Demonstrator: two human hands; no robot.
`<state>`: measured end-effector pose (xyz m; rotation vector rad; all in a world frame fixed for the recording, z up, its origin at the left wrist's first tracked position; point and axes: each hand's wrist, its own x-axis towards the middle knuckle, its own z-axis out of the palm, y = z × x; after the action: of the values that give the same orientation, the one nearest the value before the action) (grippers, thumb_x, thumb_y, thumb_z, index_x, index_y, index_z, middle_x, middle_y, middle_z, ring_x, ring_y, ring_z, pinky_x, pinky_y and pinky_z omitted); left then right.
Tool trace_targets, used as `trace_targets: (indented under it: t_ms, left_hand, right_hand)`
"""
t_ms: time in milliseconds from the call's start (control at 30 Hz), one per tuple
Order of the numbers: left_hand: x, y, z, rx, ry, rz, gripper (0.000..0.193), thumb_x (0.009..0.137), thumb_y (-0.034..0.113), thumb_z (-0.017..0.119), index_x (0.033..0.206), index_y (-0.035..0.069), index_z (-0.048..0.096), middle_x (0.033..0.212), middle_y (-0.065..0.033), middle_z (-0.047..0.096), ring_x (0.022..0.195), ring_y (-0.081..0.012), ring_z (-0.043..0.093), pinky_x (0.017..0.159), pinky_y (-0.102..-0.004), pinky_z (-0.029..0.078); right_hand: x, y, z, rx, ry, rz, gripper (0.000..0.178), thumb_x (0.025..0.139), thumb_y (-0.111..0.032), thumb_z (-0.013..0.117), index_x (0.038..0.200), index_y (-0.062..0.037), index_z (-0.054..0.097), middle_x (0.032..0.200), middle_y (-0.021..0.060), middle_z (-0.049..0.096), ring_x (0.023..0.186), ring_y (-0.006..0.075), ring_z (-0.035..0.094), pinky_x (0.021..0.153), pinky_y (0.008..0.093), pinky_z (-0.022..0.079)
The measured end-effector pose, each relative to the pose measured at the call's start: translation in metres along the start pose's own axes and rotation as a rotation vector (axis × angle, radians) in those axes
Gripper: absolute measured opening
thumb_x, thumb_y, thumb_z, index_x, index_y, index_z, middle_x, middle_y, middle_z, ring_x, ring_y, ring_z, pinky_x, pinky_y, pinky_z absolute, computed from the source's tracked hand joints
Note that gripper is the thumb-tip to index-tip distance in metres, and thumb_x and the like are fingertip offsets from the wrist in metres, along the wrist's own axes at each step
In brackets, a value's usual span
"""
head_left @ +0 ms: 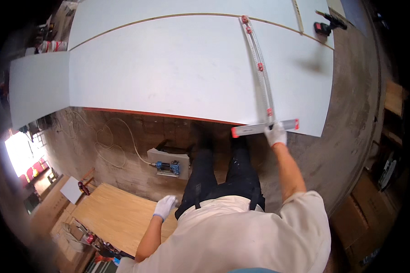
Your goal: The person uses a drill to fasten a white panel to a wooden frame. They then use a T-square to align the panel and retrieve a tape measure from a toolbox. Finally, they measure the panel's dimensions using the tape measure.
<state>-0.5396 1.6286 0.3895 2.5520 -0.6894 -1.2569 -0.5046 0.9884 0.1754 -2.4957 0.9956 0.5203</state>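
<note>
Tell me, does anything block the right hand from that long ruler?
Nothing visible does: the right hand is on the crossbar of the ruler, at the panel's near edge. The drill lies farther off, apart from both.

The T-square [261, 69] lies across the panel [168, 63], left of the drill [323, 28]. A power tool [169, 168] sits on a stool [183, 159].

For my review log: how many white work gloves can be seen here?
2: one on the right hand, holding the T-shaped ruler by its crossbar; one on the left hand, by the pale wooden board. More may be hidden in the lower-left clutter.
</note>
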Motion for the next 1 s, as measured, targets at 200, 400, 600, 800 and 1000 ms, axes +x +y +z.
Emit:
trace_targets:
  t_ms: [200,400,600,800,1000]
  left_hand:
    - [0.187,-0.029,0.034,-1.051,0.001,-0.181,0.040,0.102,0.031,0.066,0.134,0.007,0.061,0.125,-0.0162,0.069,0.115,-0.0345,0.068,0.094,-0.0477,0.056]
    - [0.278,-0.022,-0.050,-2.228,0.152,-0.363,0.070,0.105,0.050,0.063,0.158,0.013,0.039,0.152,-0.0164,0.049,0.136,-0.0359,0.052,0.110,-0.0511,0.047]
    - [0.304,-0.113,-0.047,-2.241,0.466,-0.411,0.045,0.110,0.037,0.056,0.137,0.001,0.055,0.127,-0.0157,0.065,0.118,-0.0300,0.064,0.106,-0.0470,0.052]
    - [0.307,-0.183,-0.023,-2.425,0.543,-0.260,0.038,0.112,0.034,0.055,0.137,0.006,0.053,0.127,-0.0144,0.064,0.118,-0.0313,0.064,0.104,-0.0517,0.054]
    - [0.331,-0.245,-0.010,-2.539,0.671,-0.406,0.047,0.109,0.041,0.059,0.145,0.012,0.052,0.137,-0.0104,0.063,0.124,-0.0297,0.063,0.106,-0.0499,0.053]
  right_hand:
    - [-0.076,-0.201,0.061,0.274,0.025,-0.180,0.028,0.086,-0.027,0.077,0.098,-0.0023,0.068,0.098,0.0235,0.069,0.099,0.0424,0.069,0.091,0.0504,0.057]
    - [-0.128,-0.357,0.110,0.380,-0.057,-0.266,0.027,0.084,-0.025,0.080,0.095,-0.0042,0.068,0.099,0.0233,0.069,0.103,0.0409,0.068,0.093,0.0481,0.056]
    - [-0.165,-0.456,0.153,0.410,-0.160,-0.369,0.032,0.084,-0.024,0.082,0.104,-0.0021,0.070,0.106,0.0232,0.069,0.106,0.0405,0.068,0.095,0.0472,0.055]
    - [-0.172,-0.468,0.155,0.353,-0.406,-0.425,0.042,0.090,-0.026,0.076,0.122,-0.0015,0.068,0.110,0.0218,0.072,0.101,0.0373,0.071,0.093,0.0443,0.056]
    - [-0.147,-0.388,0.125,0.060,-0.564,-0.302,0.038,0.094,-0.030,0.070,0.118,-0.0002,0.071,0.119,0.0232,0.073,0.116,0.0391,0.068,0.103,0.0454,0.053]
